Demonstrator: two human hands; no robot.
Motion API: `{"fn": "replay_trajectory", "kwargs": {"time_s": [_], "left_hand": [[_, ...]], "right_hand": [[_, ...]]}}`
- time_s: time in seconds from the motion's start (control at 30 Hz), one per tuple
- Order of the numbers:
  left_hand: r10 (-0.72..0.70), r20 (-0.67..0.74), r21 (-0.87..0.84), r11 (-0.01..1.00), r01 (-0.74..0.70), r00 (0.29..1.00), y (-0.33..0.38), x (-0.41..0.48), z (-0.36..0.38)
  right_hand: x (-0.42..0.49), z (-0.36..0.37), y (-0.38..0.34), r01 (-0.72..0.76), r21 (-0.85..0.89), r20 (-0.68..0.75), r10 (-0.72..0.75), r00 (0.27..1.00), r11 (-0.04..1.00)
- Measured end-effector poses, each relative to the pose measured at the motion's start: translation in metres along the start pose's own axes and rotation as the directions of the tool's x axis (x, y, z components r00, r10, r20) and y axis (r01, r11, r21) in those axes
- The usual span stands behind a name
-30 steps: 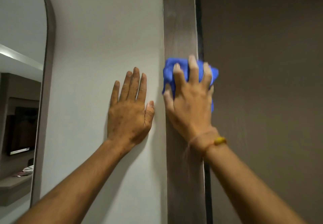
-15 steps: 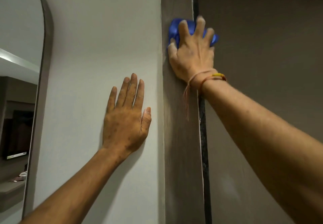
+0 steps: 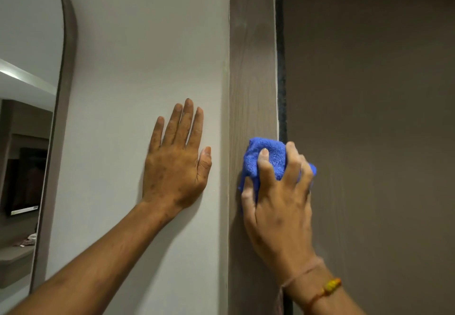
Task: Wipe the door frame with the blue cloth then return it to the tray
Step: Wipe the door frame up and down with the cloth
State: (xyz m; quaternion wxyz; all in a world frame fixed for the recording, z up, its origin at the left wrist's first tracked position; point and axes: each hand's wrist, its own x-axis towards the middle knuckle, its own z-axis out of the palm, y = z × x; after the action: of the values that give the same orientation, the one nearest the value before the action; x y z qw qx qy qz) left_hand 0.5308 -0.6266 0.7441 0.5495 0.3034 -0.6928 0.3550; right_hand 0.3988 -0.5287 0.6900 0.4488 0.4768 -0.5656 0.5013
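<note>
Fluffy blue cloth [image 3: 269, 161] bunched under right hand [image 3: 278, 206], fingers clamped on it, pressed to wood-grain frame [image 3: 252, 68]. Left hand [image 3: 176, 164] flat, fingers spread, on smooth wall [image 3: 147, 44].

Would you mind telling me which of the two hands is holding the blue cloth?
The right hand, with the wrist threads, grips the blue cloth against the door frame. The left hand lies flat and empty on the wall.

Cloth [image 3: 268, 161] on door frame [image 3: 252, 68]; wall [image 3: 147, 44] left, door [image 3: 369, 93] right
</note>
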Motion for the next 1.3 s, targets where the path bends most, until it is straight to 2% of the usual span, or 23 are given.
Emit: {"fn": "replay_trajectory", "kwargs": {"time_s": [0.17, 0.33, 0.5, 0.6, 0.7, 0.83, 0.97, 1.03, 1.2, 1.3], "left_hand": [[-0.004, 0.013, -0.003, 1.0, 0.004, 1.0, 0.001, 0.0, 0.0], [-0.005, 0.009, 0.005, 1.0, 0.005, 1.0, 0.001, -0.001, 0.0], [0.009, 0.007, 0.003, 1.0, -0.009, 1.0, 0.0, -0.001, -0.001], [0.008, -0.015, -0.005, 1.0, -0.008, 1.0, 0.0, -0.001, 0.0], [0.005, -0.013, 0.0, 1.0, -0.005, 1.0, 0.001, -0.001, 0.0], [-0.006, 0.014, -0.002, 1.0, 0.006, 1.0, 0.001, -0.001, 0.0], [-0.002, 0.01, -0.002, 1.0, 0.002, 1.0, 0.001, -0.001, -0.001], [0.0, 0.009, 0.001, 1.0, 0.0, 1.0, 0.0, -0.001, 0.0], [0.014, 0.005, -0.001, 1.0, -0.014, 1.0, 0.0, -0.001, 0.0], [0.017, -0.01, -0.007, 1.0, -0.017, 1.0, 0.0, -0.001, -0.001]], "right_hand": [[0.065, -0.006, -0.006, 0.116, -0.08, 0.033, -0.114, 0.993, 0.99], [0.147, -0.006, -0.033, 0.082, -0.179, -0.01, -0.085, 0.996, 0.98], [0.071, 0.008, -0.027, 0.048, -0.154, -0.074, -0.06, 0.995, 0.987], [-0.003, 0.01, -0.016, 0.068, -0.167, 0.007, -0.068, 0.998, 0.984], [-0.019, 0.006, -0.008, 0.111, -0.184, 0.076, -0.099, 0.992, 0.977], [0.037, -0.002, -0.008, 0.205, -0.165, 0.085, -0.194, 0.977, 0.965], [0.144, -0.009, -0.031, 0.172, -0.199, 0.042, -0.167, 0.985, 0.965], [0.156, -0.007, -0.038, 0.149, -0.214, 0.029, -0.146, 0.989, 0.965], [0.077, 0.006, -0.028, 0.085, -0.164, -0.025, -0.09, 0.996, 0.983], [0.005, 0.008, -0.019, 0.088, -0.177, 0.014, -0.087, 0.996, 0.98]]}}
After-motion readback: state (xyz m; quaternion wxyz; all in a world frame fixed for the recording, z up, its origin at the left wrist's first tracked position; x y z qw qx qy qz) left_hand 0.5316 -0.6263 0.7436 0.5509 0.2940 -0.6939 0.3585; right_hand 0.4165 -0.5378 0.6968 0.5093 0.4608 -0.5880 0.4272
